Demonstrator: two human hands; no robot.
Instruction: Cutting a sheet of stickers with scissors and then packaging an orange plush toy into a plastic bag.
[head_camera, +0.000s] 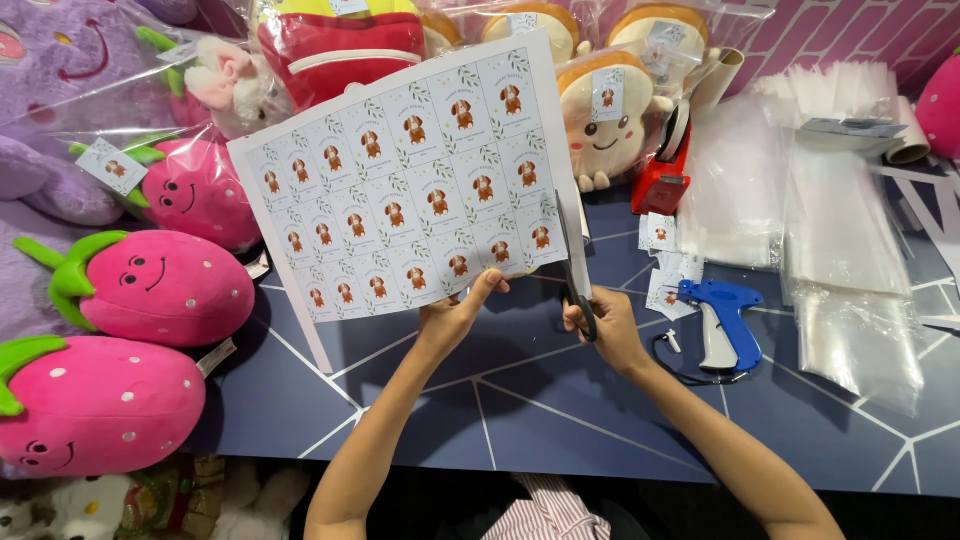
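While I look down over a dark blue table (560, 400) with thin white lines, my two bare forearms reach forward from the bottom edge. My left hand (452, 318) is closed in a pinch on the lower edge of a white sheet of labels (410, 180), thumb on top, holding it up and tilted. Each label on the sheet shows a small brown dog with green sprigs. My right hand (605, 320) is closed through the black handles of a pair of scissors (574, 262), whose blades point away from me and run along the sheet's right edge.

Just right of that hand lie a few cut labels (668, 285) and a blue tagging gun (722, 318). Further right, stacks of clear plastic bags (850, 240) are spread out. To my left sit pink strawberry plush toys (150, 285) with smiling faces. Beyond the sheet stand a red tape dispenser (662, 170) and a bagged toast-shaped plush (605, 125).
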